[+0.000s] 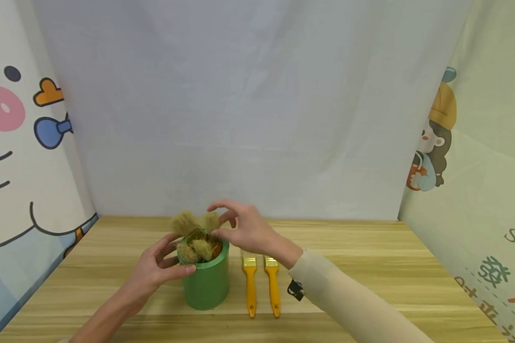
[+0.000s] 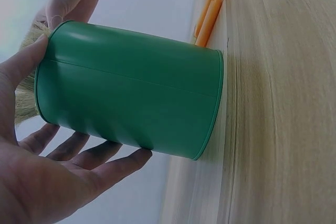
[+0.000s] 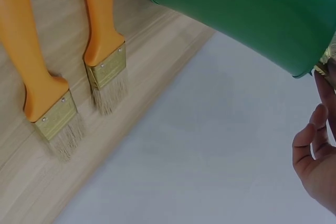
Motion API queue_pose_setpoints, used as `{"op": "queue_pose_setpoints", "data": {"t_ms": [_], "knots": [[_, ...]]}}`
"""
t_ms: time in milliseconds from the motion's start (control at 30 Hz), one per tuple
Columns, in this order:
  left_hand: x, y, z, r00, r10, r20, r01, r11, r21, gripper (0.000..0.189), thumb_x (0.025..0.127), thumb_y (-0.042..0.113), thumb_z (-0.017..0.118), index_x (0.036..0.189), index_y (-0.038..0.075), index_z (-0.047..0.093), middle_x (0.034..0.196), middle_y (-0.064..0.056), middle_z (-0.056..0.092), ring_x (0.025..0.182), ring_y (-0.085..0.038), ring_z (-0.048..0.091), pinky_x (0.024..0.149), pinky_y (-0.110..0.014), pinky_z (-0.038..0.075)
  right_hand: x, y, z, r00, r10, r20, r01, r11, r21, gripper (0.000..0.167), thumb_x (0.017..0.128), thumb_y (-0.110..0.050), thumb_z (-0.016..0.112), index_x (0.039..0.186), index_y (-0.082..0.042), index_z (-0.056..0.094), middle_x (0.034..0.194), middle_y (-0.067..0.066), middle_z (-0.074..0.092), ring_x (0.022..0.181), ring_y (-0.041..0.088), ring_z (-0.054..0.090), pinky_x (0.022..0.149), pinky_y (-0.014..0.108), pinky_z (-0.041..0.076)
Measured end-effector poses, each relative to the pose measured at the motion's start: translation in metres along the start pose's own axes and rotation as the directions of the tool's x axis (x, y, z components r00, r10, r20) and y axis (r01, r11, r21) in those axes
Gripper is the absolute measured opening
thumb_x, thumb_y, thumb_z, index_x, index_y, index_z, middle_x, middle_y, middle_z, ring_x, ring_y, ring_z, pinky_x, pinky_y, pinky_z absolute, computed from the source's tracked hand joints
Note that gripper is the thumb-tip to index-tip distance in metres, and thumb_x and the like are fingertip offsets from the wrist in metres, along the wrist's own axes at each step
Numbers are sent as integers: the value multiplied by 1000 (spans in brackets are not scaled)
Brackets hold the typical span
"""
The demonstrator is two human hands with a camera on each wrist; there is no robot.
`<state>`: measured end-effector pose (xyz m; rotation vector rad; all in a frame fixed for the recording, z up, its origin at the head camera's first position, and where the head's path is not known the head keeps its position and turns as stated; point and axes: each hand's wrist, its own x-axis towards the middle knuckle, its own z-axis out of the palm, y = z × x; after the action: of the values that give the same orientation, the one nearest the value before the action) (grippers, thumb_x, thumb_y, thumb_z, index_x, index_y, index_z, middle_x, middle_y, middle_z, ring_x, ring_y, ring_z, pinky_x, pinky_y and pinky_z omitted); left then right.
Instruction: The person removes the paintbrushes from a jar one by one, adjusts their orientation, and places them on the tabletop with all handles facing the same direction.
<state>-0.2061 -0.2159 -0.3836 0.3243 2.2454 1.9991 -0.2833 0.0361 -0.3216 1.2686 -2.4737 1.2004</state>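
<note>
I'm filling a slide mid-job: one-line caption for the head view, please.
Left hand holds a green can of tan tufts, right hand at the tufts; two orange-handled brushes lie on the wooden table.

Hands: two, one left hand [image 1: 152, 269] and one right hand [image 1: 251, 228]. Green can [image 1: 207, 285]: one. Orange-handled brushes [image 1: 251, 288] lying on the surface [image 1: 360, 271]: two, each with one handle, one gold metal band [image 3: 56, 116] and one set of bristles [image 3: 113, 94]; two rivets [image 3: 64, 99] show per band, four total. Tan tufts [image 1: 203, 249] in can: four distinguishable, deeper count unclear. Small black object [image 1: 295, 289]: one. Surface: one. Sheets: three, one plain backdrop [image 1: 231, 85], two printed side sheets [image 1: 489, 181]. Pig cartoon [image 1: 15, 124]: one. Yellow-hatted cartoon figure [image 1: 433, 147]: one.
</note>
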Motion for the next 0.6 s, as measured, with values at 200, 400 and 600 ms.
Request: {"op": "queue_pose_setpoints", "data": {"t_ms": [200,400,600], "knots": [[0,2,0,1000,-1,6,1,1000,-9,85,98,22,76,166,12,28,165,-29,30,141,-57,42,100,-56,54,1,-2,-4,999,-38,-10,38,999,26,43,94,-5,81,134,-13,67,95,1,78,69,10,57,61,26,46],[1,2,0,1000,-13,3,13,1000,-10,85,98,22,76,167,13,28,167,-27,27,143,-57,39,101,-56,53,-2,0,-4,999,-40,17,38,994,104,43,95,-4,79,135,-9,66,91,-2,76,67,11,62,61,27,49],[0,2,0,1000,-21,-3,21,1000,5,93,97,23,76,169,8,19,169,-28,20,144,-59,36,104,-58,50,-4,2,-2,998,-28,54,16,979,205,42,97,0,75,137,-10,64,87,-1,72,74,25,67,64,30,53]]}}
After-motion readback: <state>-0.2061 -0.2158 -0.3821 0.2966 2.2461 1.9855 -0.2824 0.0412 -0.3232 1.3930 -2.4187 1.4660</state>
